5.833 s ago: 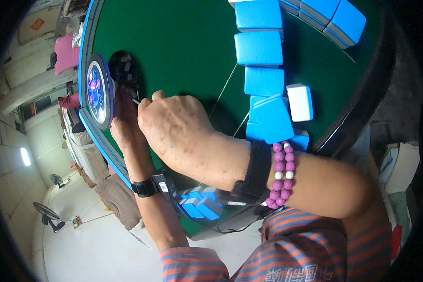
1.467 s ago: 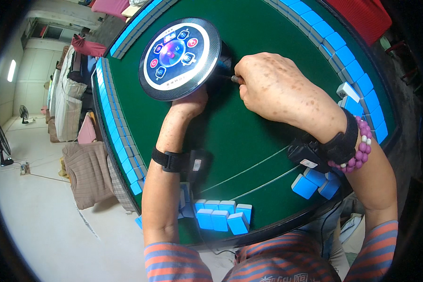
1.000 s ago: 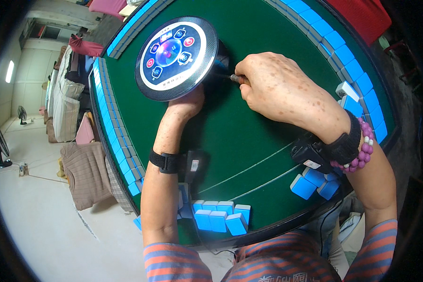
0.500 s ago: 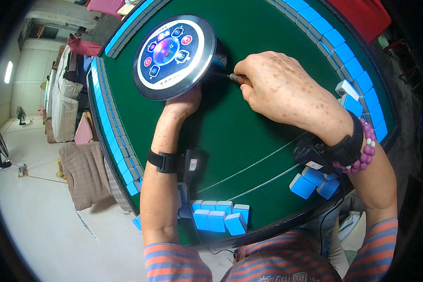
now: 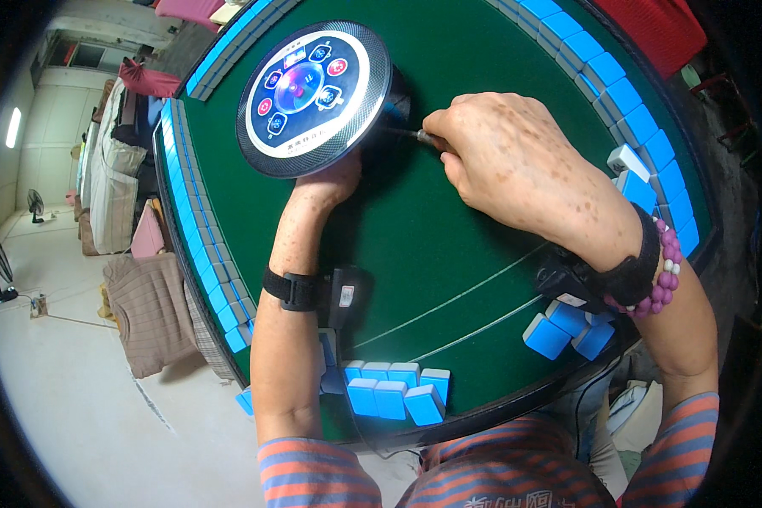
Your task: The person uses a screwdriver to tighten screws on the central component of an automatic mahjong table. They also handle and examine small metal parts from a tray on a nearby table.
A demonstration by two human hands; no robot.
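Observation:
A round control panel (image 5: pixel 360 140) with a dark patterned rim and lit buttons is tilted up above the green mahjong table. My left hand (image 5: pixel 334 179) supports it from below, its fingers hidden behind the disc. My right hand (image 5: pixel 516 161) is closed around the handle of a screwdriver (image 5: pixel 422 135). Its thin shaft points left, toward the dark underside of the panel, and the tip is lost in shadow there. Black straps with small dark devices sit on both wrists, and a purple bead bracelet is on the right one.
Walls of blue-backed mahjong tiles line the left (image 5: pixel 196 224) and right (image 5: pixel 622 102) edges. Loose tiles (image 5: pixel 389 398) stand near the front edge, with another small group (image 5: pixel 567 326) under my right wrist. A brown cushioned seat (image 5: pixel 148 313) and two fans are at the left.
The panel has shifted very slightly up and left. My right hand has turned a little around the screwdriver handle, which otherwise keeps its place.

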